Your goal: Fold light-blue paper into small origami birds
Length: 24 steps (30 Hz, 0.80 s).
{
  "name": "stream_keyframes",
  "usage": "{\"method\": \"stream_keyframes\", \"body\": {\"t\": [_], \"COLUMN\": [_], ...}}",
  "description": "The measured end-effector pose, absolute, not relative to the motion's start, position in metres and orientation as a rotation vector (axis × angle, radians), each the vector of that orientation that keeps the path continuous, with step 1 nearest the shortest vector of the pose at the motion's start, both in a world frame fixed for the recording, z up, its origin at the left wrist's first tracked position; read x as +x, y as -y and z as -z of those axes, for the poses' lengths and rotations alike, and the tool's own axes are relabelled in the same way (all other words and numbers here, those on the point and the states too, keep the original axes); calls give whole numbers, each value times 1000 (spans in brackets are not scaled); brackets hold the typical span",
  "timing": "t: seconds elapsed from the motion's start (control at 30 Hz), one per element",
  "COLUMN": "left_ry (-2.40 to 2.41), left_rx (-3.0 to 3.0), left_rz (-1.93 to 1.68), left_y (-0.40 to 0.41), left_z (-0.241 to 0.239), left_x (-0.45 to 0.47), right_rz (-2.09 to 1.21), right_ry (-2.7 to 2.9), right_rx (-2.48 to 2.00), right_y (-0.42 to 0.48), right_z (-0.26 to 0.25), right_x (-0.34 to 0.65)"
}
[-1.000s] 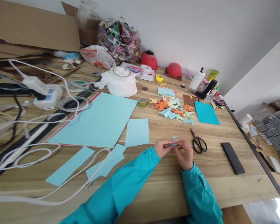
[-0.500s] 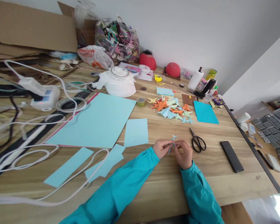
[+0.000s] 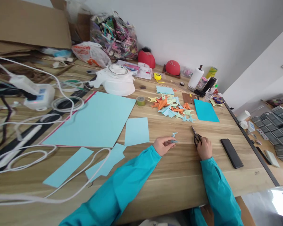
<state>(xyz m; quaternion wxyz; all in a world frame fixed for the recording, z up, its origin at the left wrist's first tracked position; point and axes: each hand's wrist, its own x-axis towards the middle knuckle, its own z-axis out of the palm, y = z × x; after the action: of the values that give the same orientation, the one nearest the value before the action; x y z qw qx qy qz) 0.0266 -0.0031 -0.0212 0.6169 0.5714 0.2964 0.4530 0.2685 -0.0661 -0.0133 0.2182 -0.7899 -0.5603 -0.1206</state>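
My left hand (image 3: 162,145) pinches a small light-blue folded paper figure (image 3: 174,135) between thumb and fingers, just above the table. To its right, my right hand (image 3: 204,148) has its fingers curled round the handles of black scissors (image 3: 196,137), covering part of them. The scissors lie on the wood with the blades pointing away from me. Beyond both hands sits a pile of folded paper figures (image 3: 176,110) in orange, pale green, yellow and light blue. Left of my left hand lies a square of light-blue paper (image 3: 137,131).
A large light-blue sheet (image 3: 91,122), paper strips (image 3: 68,166) and white cables (image 3: 82,185) cover the left side. A black phone (image 3: 231,153) lies right of the scissors. Farther back are a bright-blue sheet (image 3: 206,110), a tape roll (image 3: 140,100) and a white cap (image 3: 119,86).
My right hand has let go of the folded paper and moved right onto the scissors' handles. My left hand still holds the figure in nearly the same place. The view has shifted slightly.
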Motion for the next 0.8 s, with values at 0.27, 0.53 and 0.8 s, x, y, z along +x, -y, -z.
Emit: {"method": "stream_keyframes", "body": {"t": [0.27, 0.53, 0.8], "left_ry": [-597, -585, -617], "left_rx": [1237, 1407, 1637], "left_rz": [-1088, -1134, -1167], "left_y": [1, 3, 3], "left_z": [26, 29, 28], "left_x": [29, 28, 24], "right_rz": [312, 6, -1214], "right_ry": [1606, 1582, 800], "right_rx": [-2275, -2373, -1358], "right_y": [71, 64, 107], "right_z": [16, -1, -26], "right_x": [276, 272, 219]}}
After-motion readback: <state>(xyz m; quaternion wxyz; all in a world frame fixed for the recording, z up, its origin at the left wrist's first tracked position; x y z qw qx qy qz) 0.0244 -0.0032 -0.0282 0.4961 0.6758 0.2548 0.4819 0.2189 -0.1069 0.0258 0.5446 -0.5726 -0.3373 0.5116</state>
